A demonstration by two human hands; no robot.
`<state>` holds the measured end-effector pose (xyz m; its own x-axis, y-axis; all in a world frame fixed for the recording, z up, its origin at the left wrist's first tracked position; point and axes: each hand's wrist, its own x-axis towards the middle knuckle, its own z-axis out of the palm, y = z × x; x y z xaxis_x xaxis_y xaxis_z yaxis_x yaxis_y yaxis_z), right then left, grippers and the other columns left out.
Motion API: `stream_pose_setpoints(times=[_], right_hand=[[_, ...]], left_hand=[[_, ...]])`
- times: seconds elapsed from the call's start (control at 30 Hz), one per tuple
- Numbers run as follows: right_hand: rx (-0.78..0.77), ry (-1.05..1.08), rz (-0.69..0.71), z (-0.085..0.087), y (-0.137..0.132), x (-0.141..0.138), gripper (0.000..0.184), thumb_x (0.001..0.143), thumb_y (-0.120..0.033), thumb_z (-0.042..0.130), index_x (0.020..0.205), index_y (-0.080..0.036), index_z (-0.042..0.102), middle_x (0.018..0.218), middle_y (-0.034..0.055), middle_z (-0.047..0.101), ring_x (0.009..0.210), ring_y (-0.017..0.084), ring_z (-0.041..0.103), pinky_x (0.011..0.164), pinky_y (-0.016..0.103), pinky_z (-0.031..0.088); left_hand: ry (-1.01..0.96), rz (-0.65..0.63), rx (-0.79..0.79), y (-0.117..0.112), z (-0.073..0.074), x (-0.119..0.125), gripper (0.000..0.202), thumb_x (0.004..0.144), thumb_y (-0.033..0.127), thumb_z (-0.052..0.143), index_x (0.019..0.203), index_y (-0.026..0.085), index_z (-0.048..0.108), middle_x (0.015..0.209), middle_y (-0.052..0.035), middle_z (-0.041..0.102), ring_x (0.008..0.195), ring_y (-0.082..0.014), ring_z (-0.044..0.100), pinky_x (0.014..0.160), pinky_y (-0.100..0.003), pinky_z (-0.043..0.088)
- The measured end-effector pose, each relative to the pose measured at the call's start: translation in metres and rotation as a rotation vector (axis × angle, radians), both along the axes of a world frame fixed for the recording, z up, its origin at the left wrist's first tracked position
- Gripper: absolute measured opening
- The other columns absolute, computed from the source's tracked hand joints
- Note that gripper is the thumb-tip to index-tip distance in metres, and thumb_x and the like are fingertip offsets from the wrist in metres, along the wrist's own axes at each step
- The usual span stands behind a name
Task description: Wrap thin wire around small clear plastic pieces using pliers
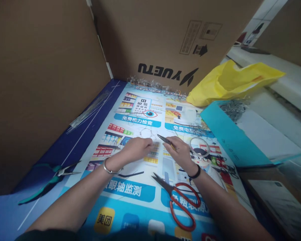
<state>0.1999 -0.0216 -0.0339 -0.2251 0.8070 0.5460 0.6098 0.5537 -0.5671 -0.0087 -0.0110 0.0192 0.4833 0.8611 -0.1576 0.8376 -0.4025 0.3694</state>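
My left hand (138, 148), with a metal bangle at its wrist, is closed in a pinch over the printed sheet. A bent thin wire (148, 132) loops out just beyond its fingertips. My right hand (179, 150), wearing a black band, is wrapped round small pliers (165, 139) whose dark jaws point toward the wire. The jaws look apart from the left fingers. Red-handled scissors (174, 194) lie between my forearms, blades toward the left hand. Long-nose pliers (54, 179) with teal handles rest at the left. What lies inside the left fingers is mostly hidden.
Cardboard walls (153, 36) stand at the back and left. Straight wires (91, 108) lie along the left edge. A tangled row of wire pieces (153, 83) lines the back. At the right are a wire coil (199, 147), a teal box (237, 140) and a yellow bag (225, 83).
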Motion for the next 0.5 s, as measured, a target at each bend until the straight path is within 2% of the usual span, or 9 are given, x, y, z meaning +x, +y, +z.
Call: stream_pose_setpoints(times=[0.1,0.2,0.37,0.5], right_hand=[[-0.041,-0.009,-0.001,0.001,0.001,-0.001,0.014,0.084,-0.031,0.054,0.091,-0.021,0.061,0.082,0.0051,0.064,0.08,0.018,0.059,0.072,0.031,0.048],[-0.067,-0.003,0.003,0.001,0.001,-0.001,0.016,0.084,-0.032,0.053,0.092,-0.021,0.061,0.082,0.0047,0.064,0.079,0.017,0.059,0.071,0.031,0.048],[-0.08,-0.009,0.011,-0.002,0.001,0.0,0.016,0.084,-0.033,0.054,0.092,-0.021,0.061,0.082,0.0045,0.063,0.078,0.017,0.059,0.069,0.03,0.049],[-0.063,-0.022,-0.006,-0.006,0.002,0.001,0.018,0.082,-0.034,0.057,0.094,-0.021,0.06,0.087,0.005,0.064,0.083,0.018,0.06,0.074,0.032,0.049]], left_hand=[[0.037,-0.012,0.037,-0.004,0.001,0.006,0.026,0.085,0.034,0.04,0.083,0.02,0.061,0.078,-0.0045,0.068,0.069,-0.0198,0.061,0.053,-0.024,0.033],[-0.012,0.029,0.047,-0.001,0.01,-0.005,0.026,0.086,0.034,0.039,0.089,0.021,0.062,0.08,-0.004,0.068,0.071,-0.0186,0.061,0.055,-0.024,0.034],[-0.048,0.12,0.129,0.007,0.03,-0.051,0.026,0.086,0.03,0.039,0.087,0.02,0.062,0.078,-0.0027,0.067,0.069,-0.0166,0.059,0.062,-0.024,0.039],[0.003,0.227,0.132,-0.002,0.03,-0.094,0.024,0.084,0.029,0.041,0.086,0.021,0.064,0.084,-0.0033,0.068,0.075,-0.0176,0.06,0.066,-0.025,0.041]])
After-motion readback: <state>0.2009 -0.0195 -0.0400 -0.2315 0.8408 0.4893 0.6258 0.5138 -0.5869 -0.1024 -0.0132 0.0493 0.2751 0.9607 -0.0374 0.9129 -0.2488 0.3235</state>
